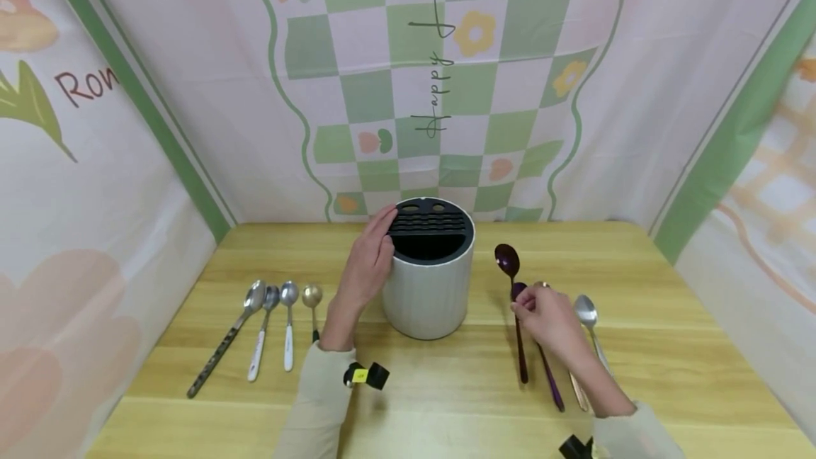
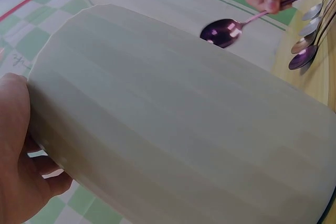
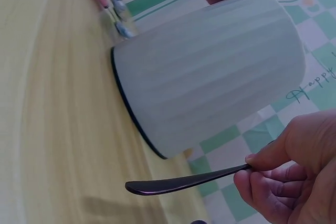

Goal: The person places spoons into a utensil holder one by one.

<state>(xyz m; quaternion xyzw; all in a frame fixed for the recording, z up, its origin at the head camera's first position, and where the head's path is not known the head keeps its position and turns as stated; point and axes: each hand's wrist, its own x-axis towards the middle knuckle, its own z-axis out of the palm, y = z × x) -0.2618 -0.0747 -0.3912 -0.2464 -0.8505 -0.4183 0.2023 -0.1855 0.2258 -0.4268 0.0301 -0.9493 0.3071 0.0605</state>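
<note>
A white ribbed utensil holder point(image 1: 427, 299) stands upright, its black top point(image 1: 430, 223) divided into a large opening, slots and small round holes. My left hand point(image 1: 370, 261) grips its left side near the rim; in the left wrist view the thumb and fingers curve about the edge. My right hand point(image 1: 551, 317) pinches a dark purple spoon point(image 1: 506, 259) by the handle, to the right of the holder. Its bowl point(image 2: 223, 32) points away, while the handle point(image 3: 178, 183) hangs above the table in the right wrist view. A second purple spoon point(image 1: 551, 377) lies under that hand.
Several spoons point(image 1: 289, 324) lie in a row left of the holder on the wooden table point(image 1: 446, 395). A silver spoon point(image 1: 586, 312) and a gold-toned handle point(image 1: 579, 392) lie at the right. A printed cloth point(image 1: 421, 101) hangs behind the table.
</note>
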